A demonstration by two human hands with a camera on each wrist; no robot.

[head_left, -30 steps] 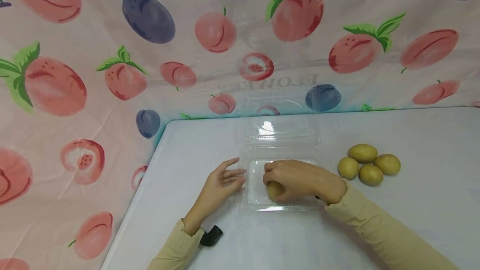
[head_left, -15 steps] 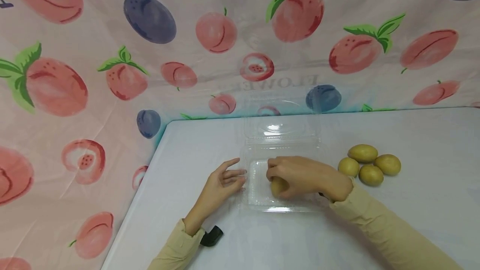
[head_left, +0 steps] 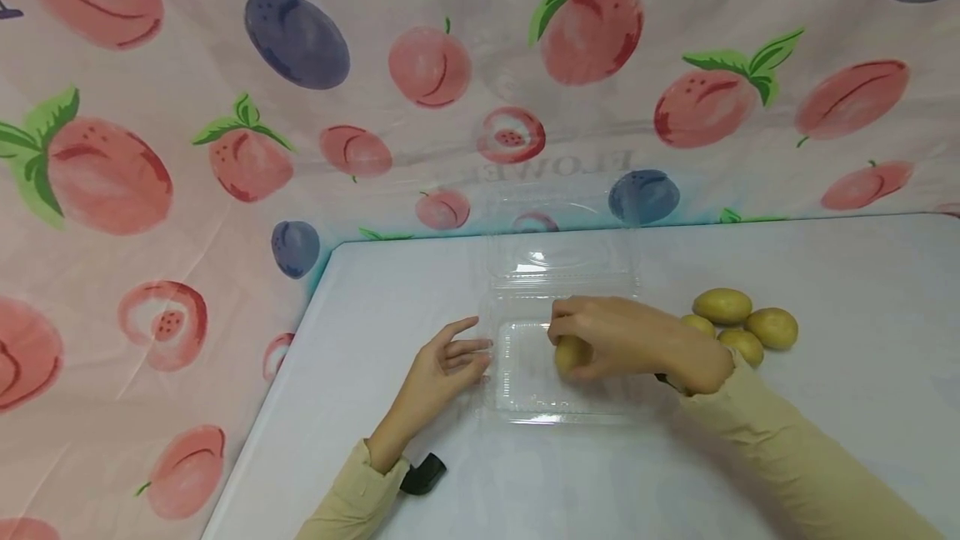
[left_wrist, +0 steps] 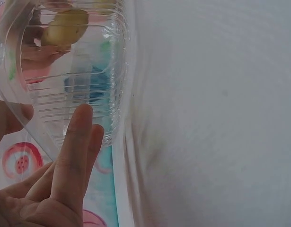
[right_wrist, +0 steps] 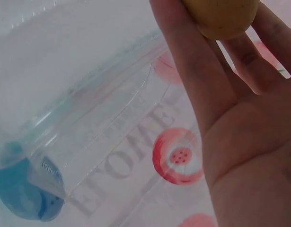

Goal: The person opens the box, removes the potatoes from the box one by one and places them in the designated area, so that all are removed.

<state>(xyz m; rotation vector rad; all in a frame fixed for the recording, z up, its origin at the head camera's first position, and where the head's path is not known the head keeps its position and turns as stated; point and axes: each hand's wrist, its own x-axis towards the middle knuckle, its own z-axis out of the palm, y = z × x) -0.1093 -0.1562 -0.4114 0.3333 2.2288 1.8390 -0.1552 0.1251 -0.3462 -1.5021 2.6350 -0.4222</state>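
Observation:
A clear plastic clamshell container [head_left: 525,390] lies on the white table with its lid [head_left: 562,257] raised at the back. Over the container's base, my right hand [head_left: 626,338] holds a yellow potato [head_left: 572,355] between thumb and fingers. The same potato [right_wrist: 223,16] shows at the top of the right wrist view; whether it touches the base, I cannot tell. At the container's left edge is my left hand [head_left: 447,362], its fingers loosely extended. In the left wrist view, its fingers [left_wrist: 72,161] lie close to the clear side wall [left_wrist: 83,111].
Several more yellow potatoes [head_left: 772,328] sit grouped to the right of the container, one partly behind my right wrist. A fruit-print cloth [head_left: 442,140] hangs behind the table [head_left: 855,423]. A black object [head_left: 423,474] is at my left wrist.
My right hand has moved to the right and slightly away from me over the container, carrying the potato along. The left hand stays in place.

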